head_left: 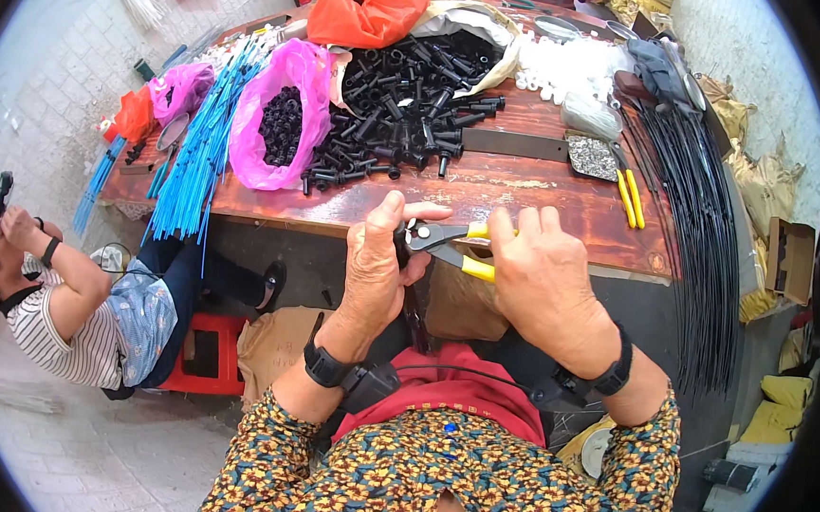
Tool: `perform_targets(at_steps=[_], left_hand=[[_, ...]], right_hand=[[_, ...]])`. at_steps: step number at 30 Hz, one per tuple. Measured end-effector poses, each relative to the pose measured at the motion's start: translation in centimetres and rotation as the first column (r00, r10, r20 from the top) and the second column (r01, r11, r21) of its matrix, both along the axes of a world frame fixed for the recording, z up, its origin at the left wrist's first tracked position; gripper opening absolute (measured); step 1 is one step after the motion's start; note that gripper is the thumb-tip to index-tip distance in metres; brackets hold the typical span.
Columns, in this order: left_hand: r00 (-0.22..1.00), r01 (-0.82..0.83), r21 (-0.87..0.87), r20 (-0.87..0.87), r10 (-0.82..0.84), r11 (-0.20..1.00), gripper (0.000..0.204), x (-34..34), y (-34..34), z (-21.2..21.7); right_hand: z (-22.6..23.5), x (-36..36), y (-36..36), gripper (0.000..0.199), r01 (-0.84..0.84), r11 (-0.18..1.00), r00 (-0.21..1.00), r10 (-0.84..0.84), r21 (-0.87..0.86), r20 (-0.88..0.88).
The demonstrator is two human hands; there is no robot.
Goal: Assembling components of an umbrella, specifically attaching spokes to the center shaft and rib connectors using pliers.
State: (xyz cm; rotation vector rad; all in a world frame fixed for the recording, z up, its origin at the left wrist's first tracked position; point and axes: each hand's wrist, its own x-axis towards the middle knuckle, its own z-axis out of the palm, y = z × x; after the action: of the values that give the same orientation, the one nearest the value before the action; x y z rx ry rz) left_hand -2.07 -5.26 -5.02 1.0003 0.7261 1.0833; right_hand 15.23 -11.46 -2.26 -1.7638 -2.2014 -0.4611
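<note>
The right hand (542, 270) grips pliers (438, 234) toward nine o'clock, probably because the left hand (374, 265) steadies a black piece (400, 244) there.

The wide fisheye head view looks down across the table (518, 205).

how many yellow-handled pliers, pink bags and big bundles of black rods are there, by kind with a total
Yellow-handled pliers: 2 (one in the right hand, the other on the table)
Pink bags: 2 (one large, one smaller)
Bundle of black rods: 1
Total: 5
</note>
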Motion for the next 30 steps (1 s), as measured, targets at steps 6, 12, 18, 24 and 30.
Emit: perform_targets(at_steps=[6, 12, 18, 24, 30], left_hand=[[0.999, -0.014, -0.052, -0.04, 0.012, 0.999, 0.062, -0.8, 0.5, 0.5], [1.0, 0.008, -0.089, 0.003, -0.008, 0.996, 0.069, -1.3, 0.6, 0.4], [0.996, -0.029, -0.006, -0.09, 0.028, 1.0, 0.071, -0.5, 0.3, 0.7], [0.993, -0.044, -0.012, -0.109, 0.042, 0.999, 0.072, 0.0, 0.3, 1.2], [0.99, -0.035, 0.0, -0.135, 0.035, 0.999, 0.071, 0.5, 0.2, 1.4]], right_hand=[[-1.3, -0.6, 0.9, 0.023, -0.058, 0.998, 0.988, 0.054, -0.024, -0.144], [-1.9, 0.4, 0.5, 0.025, -0.144, 0.985, 0.956, 0.115, -0.09, -0.272], [0.7, 0.5, 0.6, 0.015, -0.058, 0.992, 0.998, 0.054, -0.114, -0.039], [2.6, 1.4, 0.6, 0.015, -0.076, 0.994, 0.995, 0.081, -0.083, 0.055], [2.4, 2.1, 0.0, 0.017, -0.029, 0.992, 0.999, 0.032, -0.125, 0.021]])
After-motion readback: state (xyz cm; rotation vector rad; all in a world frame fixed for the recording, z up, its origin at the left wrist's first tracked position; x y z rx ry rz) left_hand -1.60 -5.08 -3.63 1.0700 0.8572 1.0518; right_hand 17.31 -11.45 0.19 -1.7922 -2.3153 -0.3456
